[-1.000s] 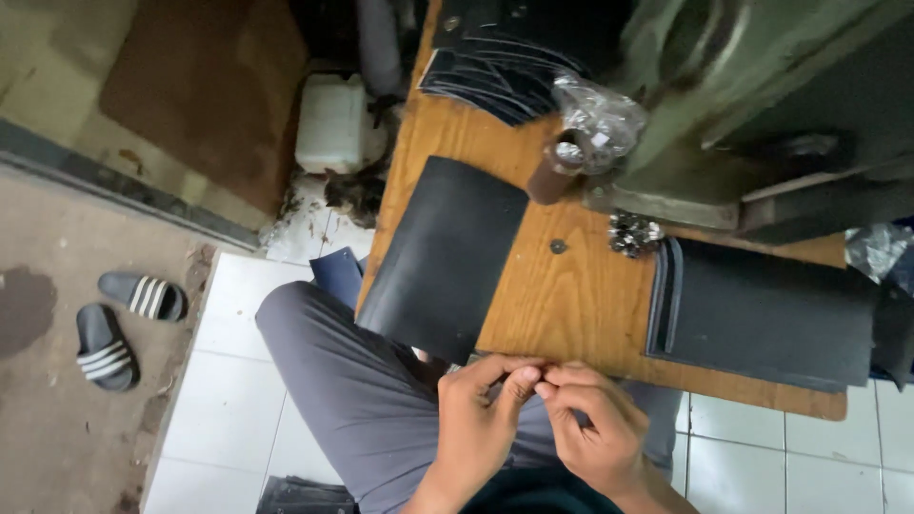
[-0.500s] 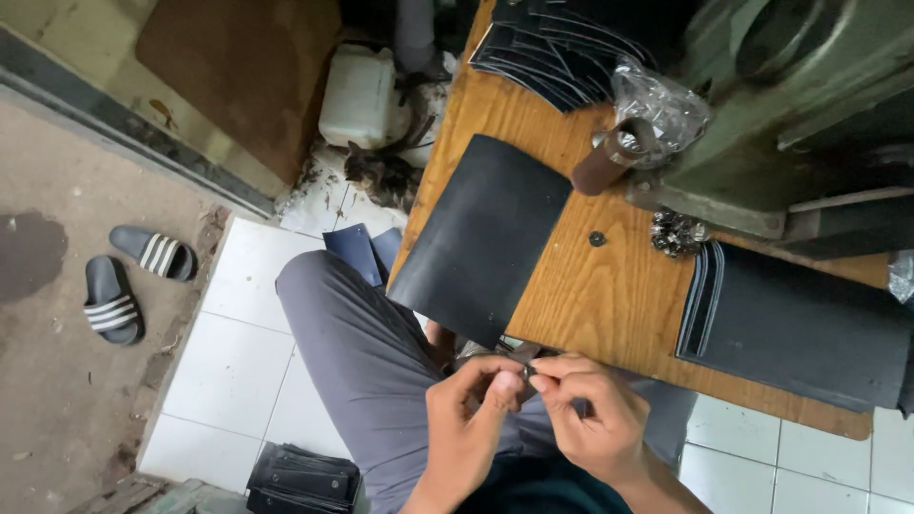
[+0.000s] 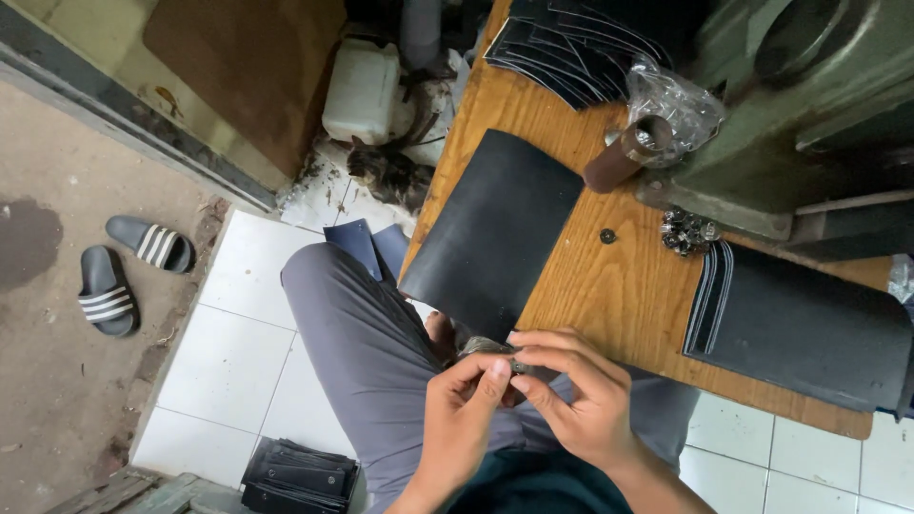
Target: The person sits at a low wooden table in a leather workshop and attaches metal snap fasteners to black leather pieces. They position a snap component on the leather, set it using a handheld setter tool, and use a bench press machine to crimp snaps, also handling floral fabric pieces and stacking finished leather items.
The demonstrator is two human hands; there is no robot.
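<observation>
My left hand (image 3: 464, 414) and my right hand (image 3: 577, 395) meet in front of me, over my lap at the near edge of the wooden table (image 3: 609, 295). Their fingertips pinch a small dark metal piece (image 3: 512, 365) between them; its shape is too small to tell. Just beyond the fingers lies a black leather sheet (image 3: 495, 231), hanging partly over the table edge. A small round metal ring (image 3: 606, 235) rests on the wood to its right.
A stack of black leather sheets (image 3: 800, 324) lies at the right, more fanned pieces (image 3: 571, 48) at the back. A brown cylinder (image 3: 624, 157), plastic bag (image 3: 671, 100), metal fittings (image 3: 687, 231) and green machine (image 3: 800, 105) stand behind. Slippers (image 3: 119, 276), jug (image 3: 362, 90) and black pieces (image 3: 295, 473) are on the floor.
The view has shifted so the table sits further right and higher. Both hands stay together at the table edge, still working the small piece between the fingertips.
</observation>
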